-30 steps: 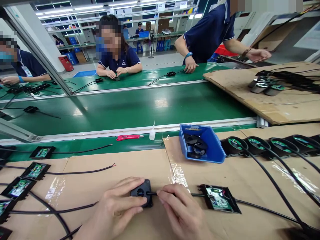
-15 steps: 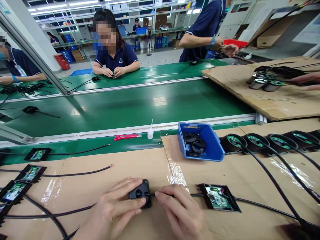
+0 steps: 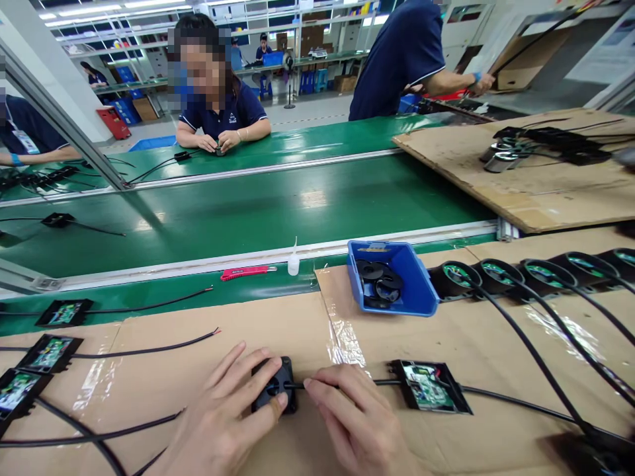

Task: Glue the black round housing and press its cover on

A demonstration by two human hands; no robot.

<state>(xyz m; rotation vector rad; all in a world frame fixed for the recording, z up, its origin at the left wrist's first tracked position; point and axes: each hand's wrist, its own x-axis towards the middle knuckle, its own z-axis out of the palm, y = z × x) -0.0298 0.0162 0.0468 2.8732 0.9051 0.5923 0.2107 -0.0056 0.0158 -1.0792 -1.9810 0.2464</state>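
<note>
Since a second ago the left hand (image 3: pixel 223 416) has spread its fingers wider over the black cap (image 3: pixel 274 395), the thumb now pressing its top, and the standing co-worker (image 3: pixel 404 59) across the belt has turned away toward the right. The cap lies flat on the cardboard (image 3: pixel 208 344) near the front edge, between the two hands. The right hand (image 3: pixel 360 423) is closed in a pinch on the cable (image 3: pixel 337 383) just where it enters the cap; that cable runs right to an open housing (image 3: pixel 429 395) showing a green board.

The bench is covered with taped cardboard sheets. To the left lie more housings (image 3: pixel 49 352) with loose black wires (image 3: pixel 149 345). Behind the hands sits a blue bin (image 3: pixel 411 291) with black parts, and right of it a row of round black units (image 3: pixel 520 274) with cables trailing forward. On the green strip beyond lie a red knife (image 3: pixel 248 272) and a small white bottle (image 3: pixel 294 261).

A wide green belt (image 3: pixel 278 205) runs across the room. On its far side a seated person (image 3: pixel 218 99) works with both hands together, and another sleeve (image 3: pixel 30 129) shows at far left. A second cardboard sheet (image 3: pixel 546 172) rests on the right. Shelving and blue crates fill the back under strip lights.
</note>
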